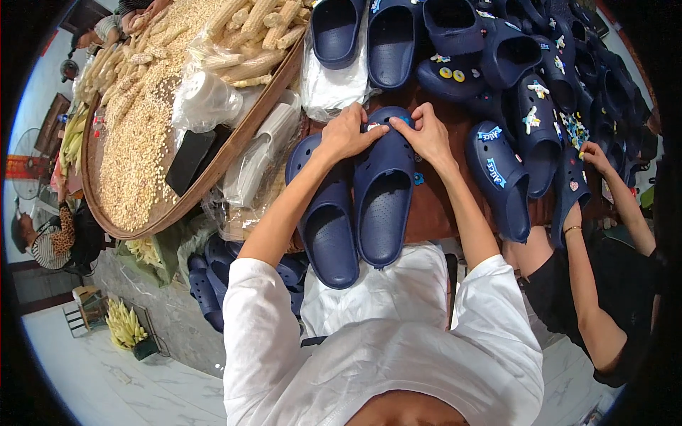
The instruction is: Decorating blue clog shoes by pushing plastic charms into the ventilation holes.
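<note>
Both hands at work on a navy clog (384, 160), which lies toe-away at the tabletop's (435, 206) near edge, its heel reaching over the white cloth (419, 287). My left hand (348, 135) curls at the toe, thumb laid across its top beside a small red-and-white charm (374, 126); my right hand (428, 133) is bent narrow at the other side, thumb on the toe. Whether either is closed on anything, I cannot tell. A second navy clog (327, 238) lies alongside to the left.

I judge that uneven thumb pressure could tip or skid the clog, since its heel overhangs; a poorly seated charm could spring loose.

Hidden from me: the toe's underside, several fingertips, and part of the second clog behind my left forearm. The clog pile (515, 53) is cut off above.
</note>
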